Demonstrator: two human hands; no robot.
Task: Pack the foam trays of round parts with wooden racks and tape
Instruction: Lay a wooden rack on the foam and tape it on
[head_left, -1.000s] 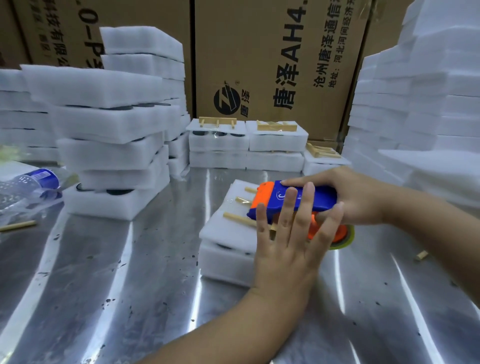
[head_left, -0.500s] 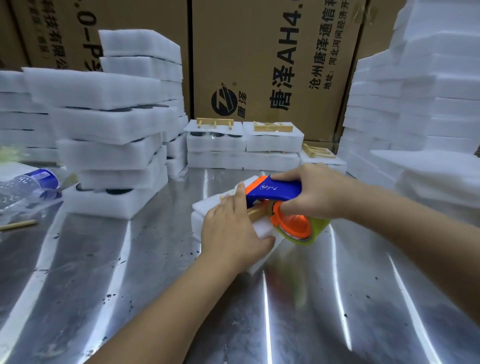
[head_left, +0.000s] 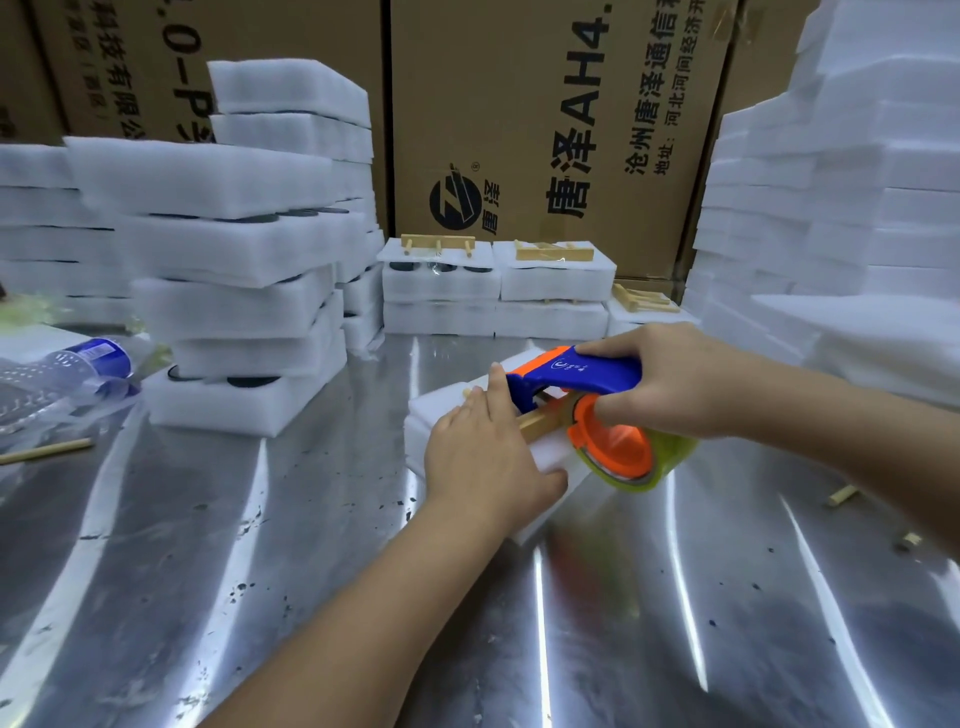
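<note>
Taping looks like the step in hand. L hand (head_left: 483, 457) lies flat on the foam trays (head_left: 434, 410), a small stack in the middle of the desk (head_left: 260, 571) w/ a wooden rack (head_left: 540, 423) on top. I think it pushes down so stack & rack don't slide when the tape pulls. R hand (head_left: 670, 384) holds the tape gun (head_left: 576, 371) by its blue handle. The gun's nose is on the rack, right by the L hand. The tape roll (head_left: 649, 467) hangs off the stack's near-right side. Tipped low like that, tape can stick on top, then run down the side.

L grip is spread out, fingers mostly straight, thumb at the stack's near edge. It touches foam & rack but curls round nothing. R grip is wrapped tight round the handle.

Can't tell if tape is stuck on yet; it's clear, hard to see. Done packs (head_left: 441, 280) w/ racks sit at the back by the boxes (head_left: 545, 104). Tall piles (head_left: 234, 249) on the L hold more dark round parts (head_left: 253, 382).
</note>
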